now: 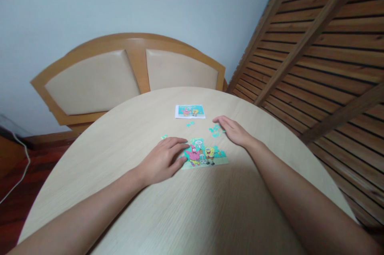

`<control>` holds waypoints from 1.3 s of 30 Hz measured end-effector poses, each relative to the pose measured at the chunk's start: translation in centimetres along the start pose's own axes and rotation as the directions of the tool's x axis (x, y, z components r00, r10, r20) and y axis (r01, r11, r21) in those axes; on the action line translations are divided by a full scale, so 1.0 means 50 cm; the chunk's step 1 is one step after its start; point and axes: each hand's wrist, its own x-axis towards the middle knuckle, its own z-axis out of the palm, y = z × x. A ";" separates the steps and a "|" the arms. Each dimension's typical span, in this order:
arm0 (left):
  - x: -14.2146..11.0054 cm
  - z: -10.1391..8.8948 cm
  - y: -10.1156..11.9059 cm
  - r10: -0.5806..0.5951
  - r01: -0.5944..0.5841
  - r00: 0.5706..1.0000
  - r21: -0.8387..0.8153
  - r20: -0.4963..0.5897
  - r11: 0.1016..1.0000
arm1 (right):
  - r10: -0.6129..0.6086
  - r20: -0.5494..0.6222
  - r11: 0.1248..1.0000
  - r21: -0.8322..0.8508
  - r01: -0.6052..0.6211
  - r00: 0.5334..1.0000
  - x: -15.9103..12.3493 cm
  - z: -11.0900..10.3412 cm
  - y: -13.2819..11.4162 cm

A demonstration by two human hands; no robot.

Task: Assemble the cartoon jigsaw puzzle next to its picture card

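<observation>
The left hand (166, 158), unclenched and loosely spread, rests at the left edge of the part-built puzzle (209, 154) on the round table (180, 215). The right hand (233, 131) curves beside loose teal pieces (215, 129); I cannot tell whether it grips one

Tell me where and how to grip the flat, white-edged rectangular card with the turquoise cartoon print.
Probably pinch the card by its right short edge, from the right: it lies flat, nothing touches that side, and small turquoise puzzle pieces lie before its near edge.
</observation>
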 end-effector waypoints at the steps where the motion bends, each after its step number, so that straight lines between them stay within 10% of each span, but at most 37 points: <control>1: 0.000 -0.001 -0.005 -0.024 0.024 1.000 0.011 -0.014 1.000 | 0.011 -0.002 1.000 0.025 -0.011 1.000 0.001 -0.004 0.004; 21: -0.016 -0.040 -0.101 -0.107 0.117 0.991 0.136 -0.076 0.984 | -0.056 0.258 0.998 -0.020 0.063 0.964 0.002 -0.059 0.008; 39: -0.011 -0.034 -0.037 0.133 -0.142 0.978 0.043 0.158 0.989 | -0.002 0.261 0.983 0.179 -0.046 0.965 0.015 -0.038 -0.088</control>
